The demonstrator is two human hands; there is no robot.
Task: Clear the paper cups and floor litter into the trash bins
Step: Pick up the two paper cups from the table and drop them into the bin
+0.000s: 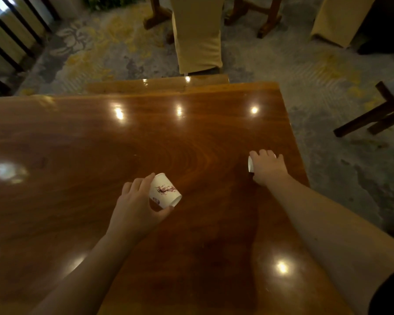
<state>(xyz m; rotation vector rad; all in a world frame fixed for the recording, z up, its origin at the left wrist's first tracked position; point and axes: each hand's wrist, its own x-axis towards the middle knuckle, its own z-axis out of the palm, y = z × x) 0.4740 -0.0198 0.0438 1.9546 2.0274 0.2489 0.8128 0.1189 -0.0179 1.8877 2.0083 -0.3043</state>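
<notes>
A white paper cup with a pink blossom print (pixel 165 190) lies tilted on its side over the glossy wooden table (pixel 100 155), and my left hand (pixel 137 208) is closed around its base end. Near the table's right edge, my right hand (pixel 267 168) covers a second white paper cup (pixel 250 164), of which only the rim at the left and a sliver at the right show. No trash bin or floor litter is visible.
A cloth-covered chair (pixel 197 35) stands just beyond the table's far edge, with another covered chair (pixel 341 19) at the top right. Dark wooden furniture legs (pixel 378 117) stick out over the patterned carpet (pixel 328 76) on the right. Dark railings (pixel 14 35) line the far left.
</notes>
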